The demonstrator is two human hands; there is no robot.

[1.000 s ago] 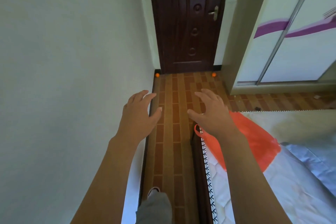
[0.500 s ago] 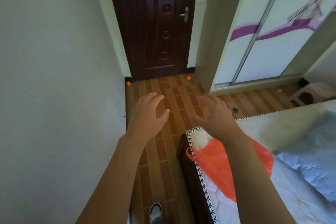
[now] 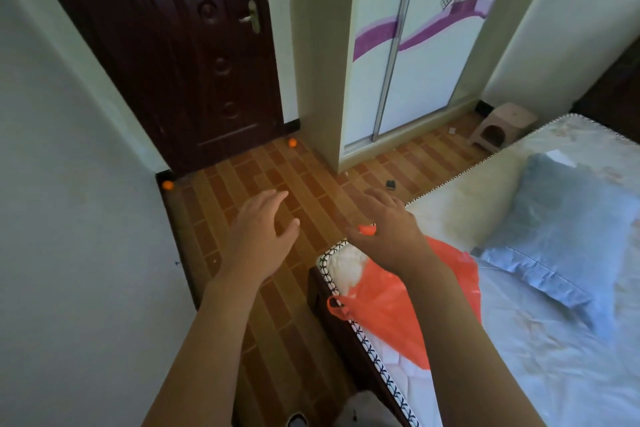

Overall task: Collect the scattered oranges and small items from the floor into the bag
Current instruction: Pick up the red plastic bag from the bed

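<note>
Both hands are out in front, fingers spread and grasping nothing: the left hand (image 3: 261, 236) over the floor (image 3: 277, 305), the right hand (image 3: 388, 229) above the near corner of the bed (image 3: 519, 340). The orange bag (image 3: 384, 308) lies flat on that corner, one handle loop hanging off the edge. One orange (image 3: 168, 185) sits in the floor corner by the wall, another orange (image 3: 292, 142) at the foot of the door (image 3: 166, 55), and a small dark item (image 3: 390, 184) lies beside the bed's far edge. Best to take the bag by its handles first and carry it along, I'd say, rather than ferrying fruit back.
</note>
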